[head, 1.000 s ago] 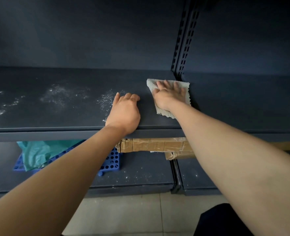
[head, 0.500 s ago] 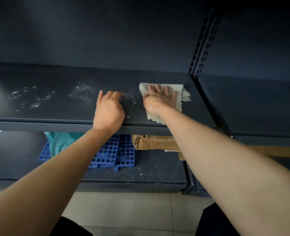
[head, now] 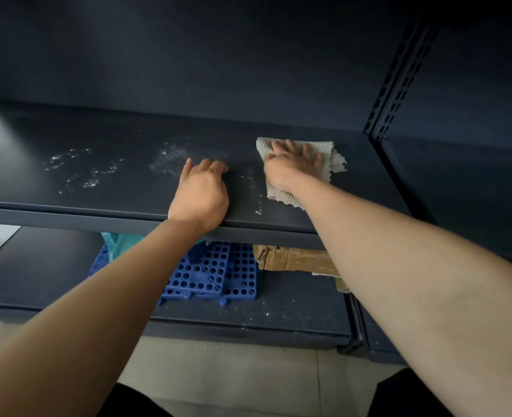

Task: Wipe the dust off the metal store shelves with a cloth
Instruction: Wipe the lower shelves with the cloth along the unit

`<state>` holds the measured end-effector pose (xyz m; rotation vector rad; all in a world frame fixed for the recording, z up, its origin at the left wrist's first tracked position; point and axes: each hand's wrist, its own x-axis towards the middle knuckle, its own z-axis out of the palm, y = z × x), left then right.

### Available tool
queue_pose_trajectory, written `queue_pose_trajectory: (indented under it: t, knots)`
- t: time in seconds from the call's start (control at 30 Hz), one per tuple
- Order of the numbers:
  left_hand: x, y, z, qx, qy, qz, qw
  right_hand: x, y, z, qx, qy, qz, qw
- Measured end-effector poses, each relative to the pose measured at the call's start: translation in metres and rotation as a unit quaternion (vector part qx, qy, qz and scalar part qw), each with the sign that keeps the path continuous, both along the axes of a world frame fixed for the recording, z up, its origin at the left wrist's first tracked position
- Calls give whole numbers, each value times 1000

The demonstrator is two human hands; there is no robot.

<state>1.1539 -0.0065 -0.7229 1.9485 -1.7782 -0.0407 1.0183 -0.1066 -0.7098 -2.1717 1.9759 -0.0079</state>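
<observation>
1. Trays (head: 218, 275) of blue perforated plastic, a teal bag (head: 119, 240) and a taped cardboard parcel (head: 293, 260) are seen nearest, on the lower shelf (head: 38, 272).
2. On the upper metal shelf (head: 128, 130), close to its front edge, the left hand (head: 202, 194) is rested with fingers loosely curled; nothing is held in it.
3. Just to its right and slightly farther back, the grey ribbed cloth (head: 336, 161) is pressed flat under the right hand (head: 293, 167), whose fingers are spread straight.
4. A thin dust streak (head: 256, 191) is seen between the two hands, closest to the cloth.
5. Larger dust patches (head: 173, 159) are scattered farther left, past the left hand, in a band running left to right. A leftward sweep is judged to be called for, with the left hand lying in that path.
</observation>
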Motion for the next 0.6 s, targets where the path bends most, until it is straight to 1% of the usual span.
queue_pose_trajectory:
  t: [0.2, 0.3, 0.43, 0.5, 0.6]
  knots:
    - [5, -3, -3, -11, 20, 13, 1000, 29, -14, 1, 10, -15, 40, 999]
    - [5, -4, -3, -14, 23, 19, 999, 41, -6, 0, 9, -27, 73, 997]
    - [5, -3, -2, -18, 28, 24, 999, 36, 15, -2, -6, -35, 111, 993]
    - [6, -1, -2, -16, 32, 30, 999, 25, 25, -2, -9, -38, 111, 993]
    - [6, 1, -1, -8, 35, 32, 999, 2, 33, -1, -9, -33, 68, 997]
